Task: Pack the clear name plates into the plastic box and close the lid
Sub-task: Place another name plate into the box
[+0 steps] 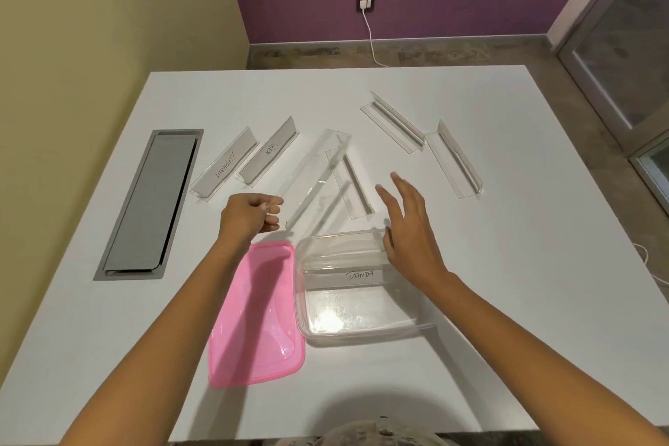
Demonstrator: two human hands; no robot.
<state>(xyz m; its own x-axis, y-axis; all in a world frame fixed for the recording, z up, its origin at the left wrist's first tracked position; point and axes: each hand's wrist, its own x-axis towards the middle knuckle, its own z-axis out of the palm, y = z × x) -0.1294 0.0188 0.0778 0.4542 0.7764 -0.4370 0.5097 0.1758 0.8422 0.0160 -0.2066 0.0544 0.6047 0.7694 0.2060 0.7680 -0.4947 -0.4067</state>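
Observation:
The clear plastic box [307, 315] stands open on the white table, and a plate marked PANDA [347, 276] lies inside it. The pink lid [257, 315] lies flat to the box's left. My left hand [248, 215] pinches the near end of a clear name plate [316, 176], which is raised off the table and blurred. My right hand [407, 228] hovers open over the box's far right rim. More plates rest behind: ELEPHANT [224, 166], TIGER [269, 152], and three unmarked ones [353, 188], [392, 123], [454, 159].
A grey cable hatch [148, 203] is set into the table at the left. A white cable [646, 257] lies at the table's right edge. Yellow and purple walls stand behind, with a plugged socket [365, 4].

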